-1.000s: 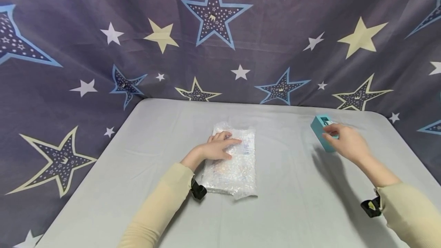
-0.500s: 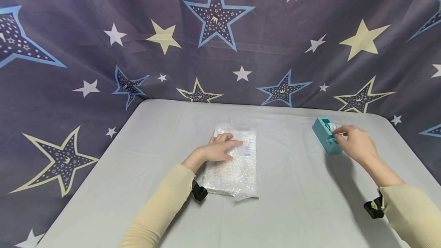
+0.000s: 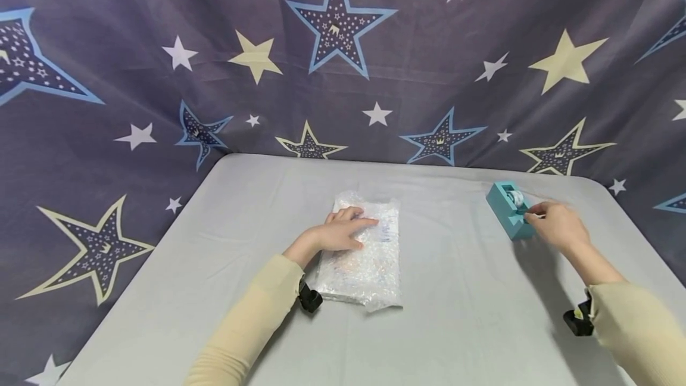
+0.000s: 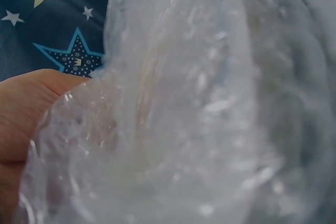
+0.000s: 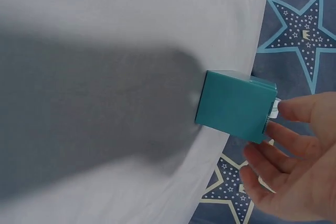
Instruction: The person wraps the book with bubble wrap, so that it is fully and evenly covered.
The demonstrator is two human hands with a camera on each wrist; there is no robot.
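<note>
A flat package in clear bubble wrap [image 3: 370, 273] lies on the table. My left hand [image 3: 336, 236] rests on its upper left part, fingers spread; close bubble wrap [image 4: 199, 129] fills most of the left wrist view, hiding the fingertips. A teal tape dispenser [image 3: 506, 210] stands at the far right, with a roll of clear tape [image 3: 515, 198] in it. My right hand [image 3: 560, 226] is at the dispenser's front right end, thumb and index finger pinching the tape's end. The right wrist view shows the dispenser's teal end face [image 5: 236, 106] beside the fingers; the tape between them is hard to see.
A pale grey cloth covers the table [image 3: 450, 314]. Dark star-patterned fabric [image 3: 343, 94] hangs behind it and along the left side. The package and the dispenser stand well apart, with table surface between them.
My right hand has drawn back from over the dispenser's top toward its front right end, uncovering the tape roll. The dispenser has turned or shifted slightly. My left hand stays on the package.
</note>
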